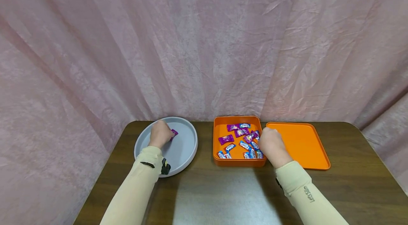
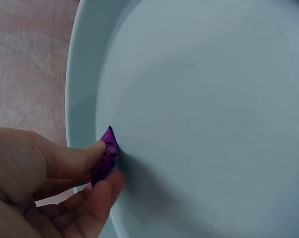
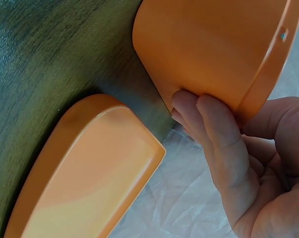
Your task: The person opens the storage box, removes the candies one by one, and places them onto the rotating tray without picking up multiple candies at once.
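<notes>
My left hand (image 1: 160,134) is over the round grey tray (image 1: 190,148) on the left. Its thumb and fingers pinch a purple-wrapped candy (image 2: 108,154), close to the tray's side wall in the left wrist view. With my right hand (image 1: 272,146) I grip the right wall of the orange box (image 1: 239,162); in the right wrist view the fingers lie along the outside and the thumb reaches over the rim. Inside the box lie several purple-wrapped candies (image 1: 226,139) and several blue-and-white ones (image 1: 244,145). My right hand hides part of the box's right side.
An orange lid (image 1: 302,147) lies right of the box on the brown wooden table (image 1: 347,168). A pinkish curtain (image 1: 204,40) hangs behind the table's back edge. Between the grey tray and the box there is a narrow strip of tabletop.
</notes>
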Demonstrator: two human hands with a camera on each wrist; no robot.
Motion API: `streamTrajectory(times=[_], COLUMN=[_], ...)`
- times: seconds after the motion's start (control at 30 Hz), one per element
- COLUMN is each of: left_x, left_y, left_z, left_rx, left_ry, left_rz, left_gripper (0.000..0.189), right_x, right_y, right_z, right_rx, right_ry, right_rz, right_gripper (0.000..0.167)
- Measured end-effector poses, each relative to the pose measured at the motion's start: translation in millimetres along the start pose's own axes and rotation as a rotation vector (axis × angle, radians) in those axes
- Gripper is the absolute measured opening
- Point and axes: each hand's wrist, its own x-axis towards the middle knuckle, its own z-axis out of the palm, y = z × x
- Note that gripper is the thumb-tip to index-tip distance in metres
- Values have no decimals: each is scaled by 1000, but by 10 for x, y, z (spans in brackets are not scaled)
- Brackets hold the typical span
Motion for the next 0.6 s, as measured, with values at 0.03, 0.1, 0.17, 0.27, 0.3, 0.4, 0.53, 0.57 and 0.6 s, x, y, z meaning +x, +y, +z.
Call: streamTrajectory(times=[0.03, 0.1, 0.17, 0.27, 0.3, 0.4, 0.53, 0.57, 0.6], left_x=[-1, -10, -18, -40, -49, -77, -119, -132, -149], left_y=[7, 22, 36, 68, 86, 173, 385, 455, 531], left_z=[-4, -16, -27, -46, -55, -91, -161, -177, -195], left_rx=[16, 45, 77, 111, 121, 138, 105, 87, 66], left_ry=[-9, -33, -53, -81, -85, -66, 61, 103, 137], left_rz=[-19, -55, -75, -88, -87, -62, 51, 92, 136], left_gripper=[21, 20, 21, 30, 32, 26, 13, 12, 13], right_x=[0, 0, 0, -4, -6, -12, -16, -14, -15], right_y=[-3, -7, -9, -16, -19, -24, -19, -17, -17], right_z=[2, 3, 6, 5, 6, 4, 3, 4, 2], right_rx=[-1, -1, -5, -5, -5, -3, -11, -13, -16], right_ry=[1, 3, 3, 0, 0, 0, 5, 4, 4], right_rz=[0, -1, -4, -3, -3, -5, -13, -11, -9], right_gripper=[24, 25, 25, 25, 25, 23, 21, 21, 21])
